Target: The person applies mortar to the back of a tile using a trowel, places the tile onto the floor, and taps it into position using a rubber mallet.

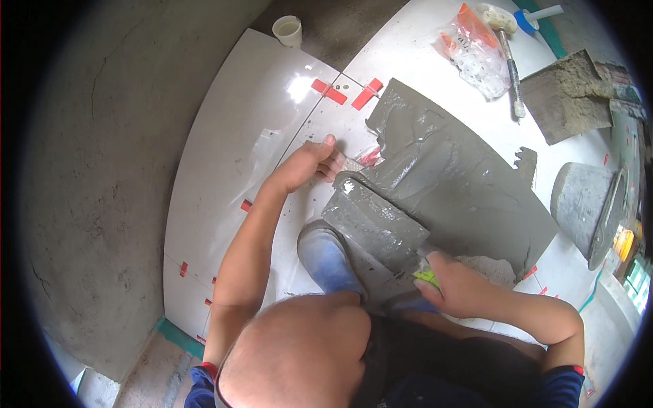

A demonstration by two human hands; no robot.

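Note:
A large tile [456,177] has its upward face coated with wet grey mortar, and a bare patch shows at its left edge. There my left hand [313,163] has its fingers curled at the edge, thumb raised. My right hand [452,282] is wrapped round the green handle of a trowel [377,221]. The trowel's flat blade is smeared with mortar and lies against the coated face, near the tile's lower left. Below the blade is my blue boot [323,255].
White floor tiles [238,129] carry red levelling wedges [330,91]. A cup [288,31] stands at the far left by the bare wall [115,170]. To the right are a plastic bag [476,58], a mallet [510,61], a mortar-caked board [568,95] and a grey bucket [588,207].

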